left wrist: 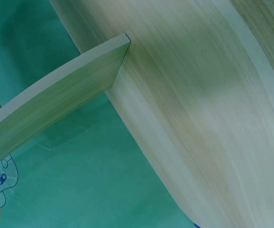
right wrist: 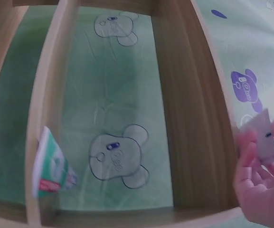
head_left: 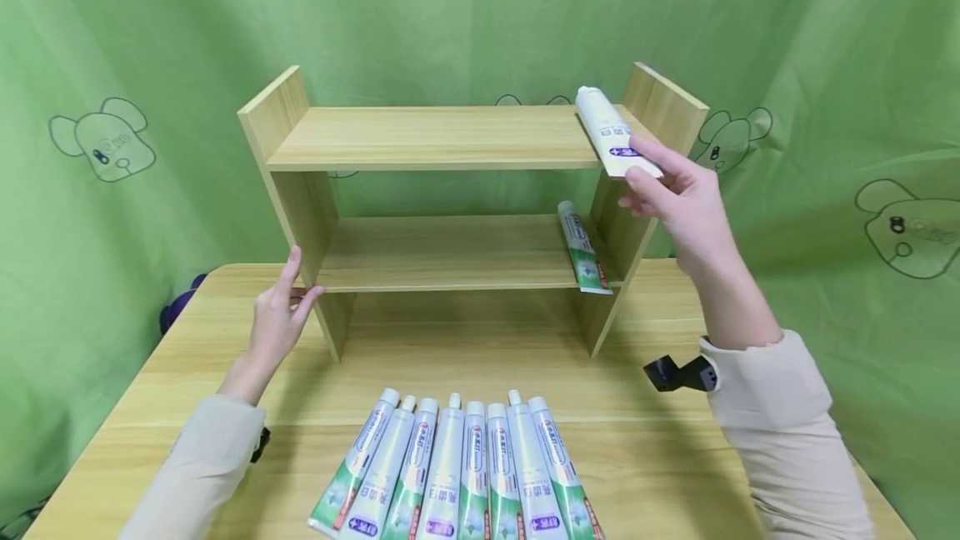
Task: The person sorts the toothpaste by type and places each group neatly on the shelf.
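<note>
My right hand (head_left: 686, 194) pinches the flat end of a white toothpaste tube (head_left: 603, 127) between thumb and fingers, at the right end of the shelf's top board (head_left: 442, 136). The tube's cap points to the back. In the right wrist view the tube's crimped end (right wrist: 265, 135) shows between the fingers. My left hand (head_left: 277, 315) holds the left side of the wooden shelf (head_left: 326, 215) at the middle board's front corner, thumb and fingers about the edge. A green-and-white toothpaste tube (head_left: 583, 248) lies at the right end of the middle board.
Several toothpaste tubes (head_left: 453, 473), white ones and green-and-white ones, lie fanned side by side at the front of the wooden table (head_left: 637, 457). A green curtain (head_left: 420, 23) with cartoon outlines hangs behind the shelf. Raised side panels (head_left: 671, 107) flank the top board.
</note>
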